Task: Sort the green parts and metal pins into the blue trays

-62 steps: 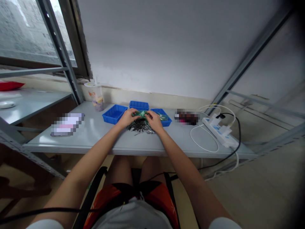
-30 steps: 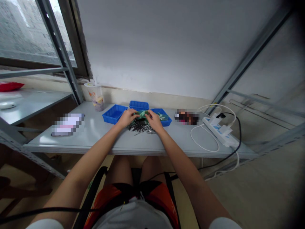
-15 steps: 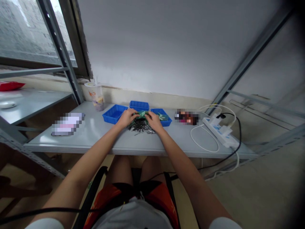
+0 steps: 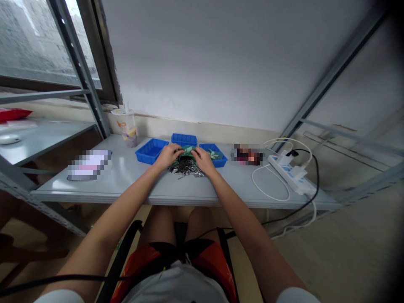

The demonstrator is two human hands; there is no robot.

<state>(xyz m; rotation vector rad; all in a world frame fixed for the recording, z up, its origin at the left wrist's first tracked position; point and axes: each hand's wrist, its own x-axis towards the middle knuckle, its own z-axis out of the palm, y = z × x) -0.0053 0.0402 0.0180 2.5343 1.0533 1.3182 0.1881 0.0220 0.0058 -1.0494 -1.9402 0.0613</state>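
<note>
Both left hand (image 4: pixel 168 155) and right hand (image 4: pixel 203 159) apparently pinch a green piece (image 4: pixel 188 149) beside metal pieces (image 4: pixel 187 167); the next move calls for coordination.

pile (image 4: pixel 188 167): on table (image 4: pixel 183 189) | rear tray (image 4: pixel 184 139): behind pile | cup (image 4: pixel 128 131): left, rear | power strip (image 4: pixel 291 178): right

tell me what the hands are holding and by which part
What looks like green plastic: the left hand pinches its left side, the right hand its right side.
</note>
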